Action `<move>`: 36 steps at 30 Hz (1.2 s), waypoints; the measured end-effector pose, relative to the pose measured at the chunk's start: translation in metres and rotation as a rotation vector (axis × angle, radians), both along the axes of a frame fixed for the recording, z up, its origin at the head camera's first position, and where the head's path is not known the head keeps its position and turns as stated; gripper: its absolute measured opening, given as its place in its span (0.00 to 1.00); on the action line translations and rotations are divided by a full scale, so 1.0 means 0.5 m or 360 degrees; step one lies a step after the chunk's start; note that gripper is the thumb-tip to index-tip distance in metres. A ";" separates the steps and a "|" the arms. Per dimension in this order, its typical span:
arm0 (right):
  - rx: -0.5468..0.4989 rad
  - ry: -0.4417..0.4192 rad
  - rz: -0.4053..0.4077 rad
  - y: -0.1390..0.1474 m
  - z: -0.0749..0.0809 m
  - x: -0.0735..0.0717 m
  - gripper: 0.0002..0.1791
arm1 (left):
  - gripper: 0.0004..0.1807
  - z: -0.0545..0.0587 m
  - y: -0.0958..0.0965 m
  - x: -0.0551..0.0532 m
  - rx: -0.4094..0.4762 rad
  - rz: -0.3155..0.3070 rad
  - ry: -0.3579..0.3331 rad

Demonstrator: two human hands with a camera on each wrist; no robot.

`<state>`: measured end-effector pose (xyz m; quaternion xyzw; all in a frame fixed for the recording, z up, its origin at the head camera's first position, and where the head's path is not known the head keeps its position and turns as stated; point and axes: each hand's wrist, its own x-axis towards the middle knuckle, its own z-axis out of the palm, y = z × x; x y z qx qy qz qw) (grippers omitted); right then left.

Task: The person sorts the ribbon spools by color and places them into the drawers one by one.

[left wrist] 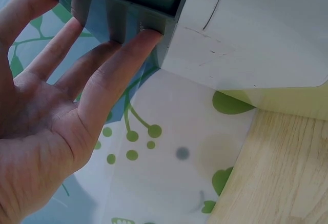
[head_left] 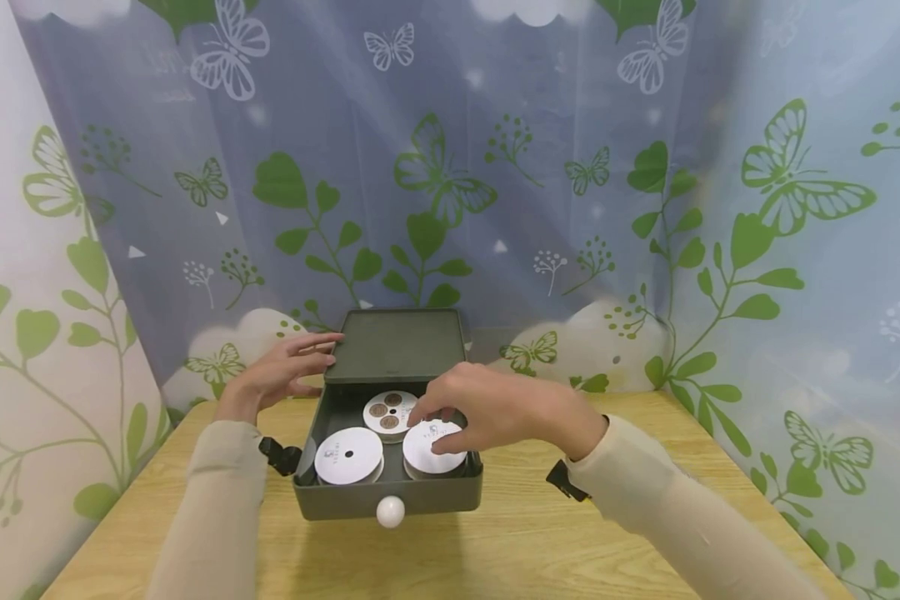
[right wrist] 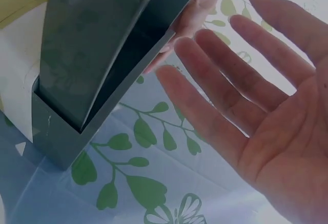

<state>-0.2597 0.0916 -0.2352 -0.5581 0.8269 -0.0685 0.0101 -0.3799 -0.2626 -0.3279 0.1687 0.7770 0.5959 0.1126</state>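
A dark green-grey box (head_left: 401,346) stands on the table with its drawer (head_left: 427,497) pulled out. Inside lie three round white reels: one at front left (head_left: 337,462), one at front right (head_left: 433,460), and one at the back (head_left: 401,402) with brown round marks. My right hand (head_left: 495,404) is over the front-right reel, thumb and fingertips right at its top and left edge. In the right wrist view, its fingers are extended and spread beside the dark casing (right wrist: 87,55). Fingertips of my left hand (head_left: 281,367) rest against the box's left side, fingers mostly straight in the left wrist view.
A white round knob (head_left: 390,512) projects from the drawer front. Wood-grain table (head_left: 570,517) extends on both sides and in front of the box. Behind stands a curtain (head_left: 540,250) printed with leaves and butterflies. Black wrist straps (head_left: 281,457) show at both sleeves.
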 end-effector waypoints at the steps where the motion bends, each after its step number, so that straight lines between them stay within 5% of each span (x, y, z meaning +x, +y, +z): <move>1: -0.0007 0.0015 0.0003 0.001 -0.002 0.004 0.18 | 0.36 -0.001 0.000 0.000 0.0001 -0.0002 -0.0001; 36: -0.0103 0.0170 0.0116 -0.006 -0.080 0.104 0.13 | 0.35 -0.008 -0.003 -0.006 0.0031 -0.0020 0.0018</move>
